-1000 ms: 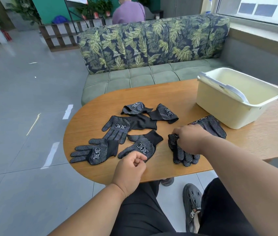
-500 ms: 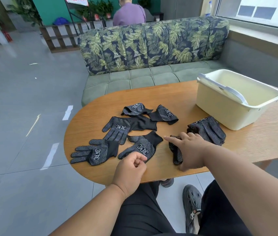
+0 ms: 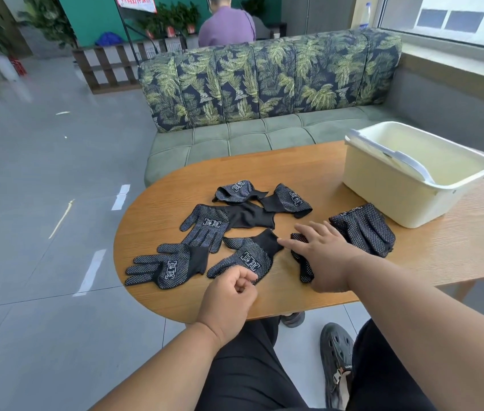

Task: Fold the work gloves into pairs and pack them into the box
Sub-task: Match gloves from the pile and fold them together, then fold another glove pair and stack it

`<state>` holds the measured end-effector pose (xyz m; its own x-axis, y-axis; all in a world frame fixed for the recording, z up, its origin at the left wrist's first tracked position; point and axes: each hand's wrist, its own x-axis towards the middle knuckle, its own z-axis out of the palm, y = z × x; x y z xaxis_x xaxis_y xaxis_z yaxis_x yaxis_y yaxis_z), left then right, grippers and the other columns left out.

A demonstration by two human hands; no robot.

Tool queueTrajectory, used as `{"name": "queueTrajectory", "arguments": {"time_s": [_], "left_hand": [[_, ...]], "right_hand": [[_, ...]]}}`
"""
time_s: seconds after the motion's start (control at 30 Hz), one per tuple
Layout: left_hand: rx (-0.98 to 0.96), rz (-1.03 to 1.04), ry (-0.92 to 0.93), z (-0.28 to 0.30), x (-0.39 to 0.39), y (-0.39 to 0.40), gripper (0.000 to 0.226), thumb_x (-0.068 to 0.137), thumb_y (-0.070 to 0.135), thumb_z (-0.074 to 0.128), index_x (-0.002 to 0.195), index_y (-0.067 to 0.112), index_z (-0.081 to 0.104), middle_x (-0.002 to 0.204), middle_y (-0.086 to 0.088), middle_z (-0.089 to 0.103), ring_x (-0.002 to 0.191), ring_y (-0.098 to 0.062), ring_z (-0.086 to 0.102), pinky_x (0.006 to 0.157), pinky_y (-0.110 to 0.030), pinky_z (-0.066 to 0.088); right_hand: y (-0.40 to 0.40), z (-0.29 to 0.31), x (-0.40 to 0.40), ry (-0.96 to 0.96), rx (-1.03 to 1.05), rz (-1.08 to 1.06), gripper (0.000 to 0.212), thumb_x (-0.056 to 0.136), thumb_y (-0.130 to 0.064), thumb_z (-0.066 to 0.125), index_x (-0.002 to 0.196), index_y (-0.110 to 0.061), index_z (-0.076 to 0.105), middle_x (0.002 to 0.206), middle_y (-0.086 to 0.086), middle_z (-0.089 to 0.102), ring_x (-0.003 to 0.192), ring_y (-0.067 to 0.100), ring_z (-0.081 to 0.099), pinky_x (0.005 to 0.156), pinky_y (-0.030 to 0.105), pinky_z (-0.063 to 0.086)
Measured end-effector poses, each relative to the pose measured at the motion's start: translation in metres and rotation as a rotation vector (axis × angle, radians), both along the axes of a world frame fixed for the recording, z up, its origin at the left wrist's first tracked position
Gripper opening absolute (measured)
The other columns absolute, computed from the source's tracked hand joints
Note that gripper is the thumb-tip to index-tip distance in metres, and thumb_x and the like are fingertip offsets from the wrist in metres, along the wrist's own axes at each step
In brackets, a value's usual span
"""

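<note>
Right hand [image 3: 323,259] is lying flat, fingers spread wide, over a folded glove pair [image 3: 362,231] at the table's [image 3: 457,244] right. Left hand [image 3: 228,298] is curling into an empty fist at the near edge. Five loose gloves [image 3: 205,226] are lying left; box [image 3: 412,173] is sitting far right.

Gloves [image 3: 172,266] bear a white logo, lettering unreadable
</note>
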<state>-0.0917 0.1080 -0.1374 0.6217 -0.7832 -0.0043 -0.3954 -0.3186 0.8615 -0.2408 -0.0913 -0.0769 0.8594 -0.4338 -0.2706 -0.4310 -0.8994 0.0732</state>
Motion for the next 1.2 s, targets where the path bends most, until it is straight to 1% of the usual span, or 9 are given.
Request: {"name": "queueTrajectory", "arguments": {"time_s": [0.13, 0.33, 0.4, 0.57, 0.67, 0.77, 0.9, 1.07, 1.2], "left_hand": [[-0.001, -0.018, -0.083, -0.001, -0.003, -0.001, 0.017, 0.085, 0.022, 0.068, 0.093, 0.036, 0.066, 0.081, 0.014, 0.065, 0.079, -0.005, 0.061, 0.08, -0.035, 0.056], [0.233, 0.0, -0.58, -0.006, 0.005, 0.004, 0.048, 0.085, 0.053, 0.063, 0.129, 0.035, 0.06, 0.123, 0.01, 0.053, 0.116, -0.016, 0.049, 0.104, -0.031, 0.043], [0.3, 0.036, -0.611, -0.005, 0.007, 0.007, 0.05, 0.09, 0.057, 0.058, 0.134, 0.035, 0.059, 0.127, 0.007, 0.053, 0.118, -0.019, 0.049, 0.103, -0.033, 0.042], [0.327, -0.03, -0.648, 0.004, 0.016, 0.014, 0.021, 0.092, 0.054, 0.056, 0.1, 0.035, 0.061, 0.101, 0.014, 0.055, 0.101, -0.014, 0.053, 0.088, -0.031, 0.045], [0.271, -0.049, -0.608, 0.007, 0.027, 0.024, 0.023, 0.088, 0.055, 0.055, 0.095, 0.035, 0.064, 0.098, 0.017, 0.055, 0.1, -0.012, 0.052, 0.089, -0.031, 0.046], [0.221, 0.112, -0.616, 0.007, 0.045, 0.03, 0.03, 0.086, 0.053, 0.058, 0.109, 0.035, 0.067, 0.115, 0.013, 0.057, 0.112, -0.015, 0.048, 0.101, -0.033, 0.043], [0.395, 0.239, -0.561, 0.004, 0.069, 0.035, 0.054, 0.091, 0.053, 0.06, 0.139, 0.029, 0.059, 0.148, 0.002, 0.049, 0.136, -0.026, 0.039, 0.116, -0.04, 0.034], [0.419, 0.238, -0.59, 0.001, 0.07, 0.037, 0.048, 0.092, 0.05, 0.061, 0.134, 0.027, 0.063, 0.134, 0.002, 0.06, 0.123, -0.026, 0.049, 0.107, -0.04, 0.043], [0.435, 0.284, -0.593, 0.003, 0.07, 0.036, 0.051, 0.093, 0.055, 0.057, 0.136, 0.027, 0.06, 0.133, -0.003, 0.06, 0.122, -0.029, 0.05, 0.107, -0.042, 0.042]], "right_hand": [[0.018, -0.001, -0.004, -0.078, 0.037, 0.039, 0.1, 0.075, -0.037, 0.064, 0.16, -0.044, 0.012, 0.17, 0.005, 0.002, 0.156, 0.033, -0.004, 0.127, 0.053, -0.004], [0.051, -0.015, -0.004, -0.191, -0.015, 0.1, 0.067, 0.078, -0.048, 0.053, 0.144, -0.035, 0.048, 0.135, -0.001, 0.051, 0.125, 0.027, 0.041, 0.109, 0.044, 0.033], [0.055, -0.023, -0.003, -0.205, -0.018, 0.092, 0.064, 0.08, -0.049, 0.051, 0.141, -0.033, 0.05, 0.13, -0.002, 0.055, 0.122, 0.026, 0.044, 0.108, 0.044, 0.034], [0.061, -0.03, 0.007, -0.221, -0.069, 0.086, 0.066, 0.081, -0.046, 0.044, 0.143, -0.026, 0.051, 0.13, 0.0, 0.058, 0.122, 0.03, 0.048, 0.105, 0.046, 0.037], [0.066, -0.032, 0.01, -0.206, -0.086, 0.123, 0.045, 0.083, -0.043, 0.044, 0.12, -0.026, 0.062, 0.114, 0.0, 0.062, 0.109, 0.028, 0.051, 0.096, 0.044, 0.039], [0.068, -0.035, 0.011, -0.216, -0.108, 0.153, 0.024, 0.08, -0.041, 0.053, 0.094, -0.027, 0.067, 0.091, -0.001, 0.061, 0.091, 0.027, 0.053, 0.083, 0.043, 0.043], [0.068, -0.036, 0.011, -0.241, -0.133, 0.143, 0.009, 0.068, -0.036, 0.068, 0.071, -0.028, 0.063, 0.071, -0.003, 0.056, 0.07, 0.024, 0.055, 0.065, 0.038, 0.046], [0.075, -0.024, 0.013, -0.224, 0.015, 0.013, 0.017, 0.095, -0.025, 0.048, 0.11, -0.022, 0.057, 0.103, 0.002, 0.056, 0.088, 0.03, 0.064, 0.066, 0.037, 0.048], [0.077, -0.022, 0.01, -0.343, 0.037, -0.004, 0.019, 0.098, -0.026, 0.046, 0.113, -0.02, 0.056, 0.103, 0.003, 0.058, 0.085, 0.032, 0.065, 0.069, 0.042, 0.054]]}}
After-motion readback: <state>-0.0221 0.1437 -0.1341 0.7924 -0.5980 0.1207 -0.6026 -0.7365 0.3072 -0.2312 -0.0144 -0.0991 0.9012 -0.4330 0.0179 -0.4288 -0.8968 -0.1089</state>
